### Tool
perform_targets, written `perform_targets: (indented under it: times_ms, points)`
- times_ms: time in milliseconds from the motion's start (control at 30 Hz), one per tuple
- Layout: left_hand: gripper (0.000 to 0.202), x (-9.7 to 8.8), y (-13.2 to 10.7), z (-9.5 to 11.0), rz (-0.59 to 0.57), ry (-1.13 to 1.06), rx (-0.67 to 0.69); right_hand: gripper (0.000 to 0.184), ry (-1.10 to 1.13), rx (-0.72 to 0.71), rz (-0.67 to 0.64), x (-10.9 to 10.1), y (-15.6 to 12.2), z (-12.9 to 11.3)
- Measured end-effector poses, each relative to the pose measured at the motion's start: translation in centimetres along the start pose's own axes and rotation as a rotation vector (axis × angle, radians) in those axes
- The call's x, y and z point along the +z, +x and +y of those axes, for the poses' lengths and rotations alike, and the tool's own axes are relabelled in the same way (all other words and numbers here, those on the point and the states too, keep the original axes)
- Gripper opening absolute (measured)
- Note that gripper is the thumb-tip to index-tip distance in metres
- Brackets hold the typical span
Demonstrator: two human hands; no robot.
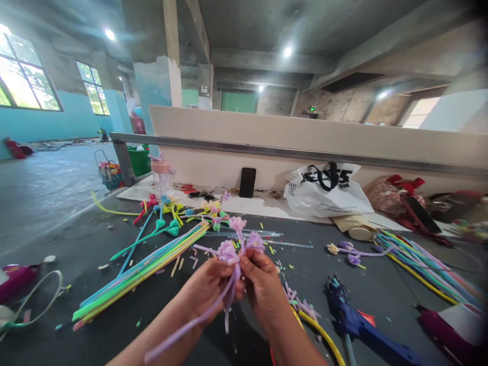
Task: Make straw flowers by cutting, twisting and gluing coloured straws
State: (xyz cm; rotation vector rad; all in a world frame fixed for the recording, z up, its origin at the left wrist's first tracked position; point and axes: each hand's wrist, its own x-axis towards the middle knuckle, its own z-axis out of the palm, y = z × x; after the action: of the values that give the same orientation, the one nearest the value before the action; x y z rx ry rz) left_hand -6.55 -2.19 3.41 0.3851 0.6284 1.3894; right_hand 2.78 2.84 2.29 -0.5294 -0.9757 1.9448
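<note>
White plastic bag (328, 195) at back of bench (95, 244), contents not visible. Wire basket (109, 173) on floor w/ colourful bits, too small to ID. Left hand (208, 287) & right hand (263, 287) both pinched tight on lilac pipe-cleaner flowers (236, 244), held above bench centre. Stem tails blur below left wrist. Blue tool (354, 320) cut off at frame edge.

Phone (247, 182) probably against wall (267, 140)

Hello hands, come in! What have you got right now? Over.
Left grip and right grip both shut on purple pipe-cleaner flowers. Blue glue gun lies right. Nothing blocking.
</note>
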Motion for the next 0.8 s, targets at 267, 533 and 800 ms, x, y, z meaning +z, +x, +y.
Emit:
perform_targets:
  times_ms: [267,533,800]
  points:
    - [0.012,-1.0,-0.2,1.3,-0.041,0.052,-0.05,0.017,0.016,0.015,-0.058,0.3,0.1,-0.4]
    - [0.01,-0.2,-0.4,1.1,0.109,0.161,0.123,0.012,0.044,0.005,-0.074,0.4,0.2,-0.5]
    - [0.011,0.0,-0.2,1.1,0.523,1.151,0.772,0.019,-0.089,-0.171,0.048,0.7,0.2,1.1]
